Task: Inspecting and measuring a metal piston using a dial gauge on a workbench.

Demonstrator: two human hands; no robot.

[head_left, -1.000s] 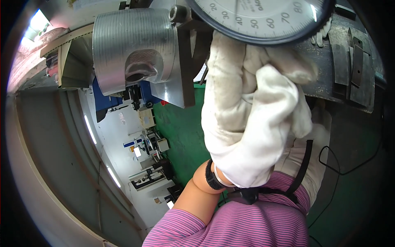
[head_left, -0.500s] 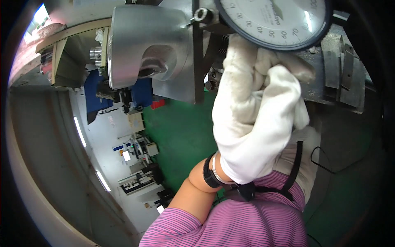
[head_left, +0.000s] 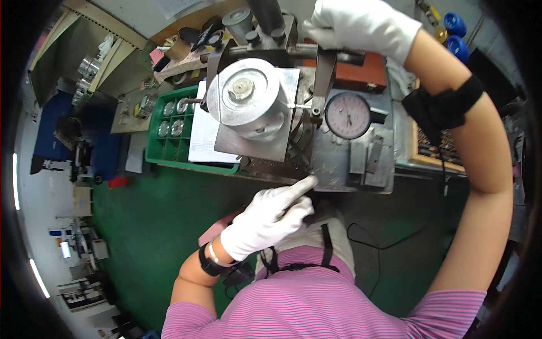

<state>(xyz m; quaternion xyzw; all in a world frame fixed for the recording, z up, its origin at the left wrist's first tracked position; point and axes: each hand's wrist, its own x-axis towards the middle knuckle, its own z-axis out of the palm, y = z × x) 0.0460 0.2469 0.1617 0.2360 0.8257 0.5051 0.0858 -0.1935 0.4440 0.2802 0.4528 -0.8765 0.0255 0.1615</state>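
Holding my white-gloved right hand (head_left: 361, 29) up at the fixture's dark bar (head_left: 302, 51), I see its fingers curled, but from here I cannot tell whether that grip pinches anything. My left hand (head_left: 264, 221) hangs just before the edge of the surface (head_left: 333, 164), its grip loosely spread with one finger extended. The silvery metal cylinder (head_left: 248, 104) sits against a grey plate (head_left: 245, 147), left of the round dial gauge (head_left: 345, 117).

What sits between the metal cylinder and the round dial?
Head view: a dark metal arm, a short silver rod and an edge of the flat plate lie between cylinder and dial.
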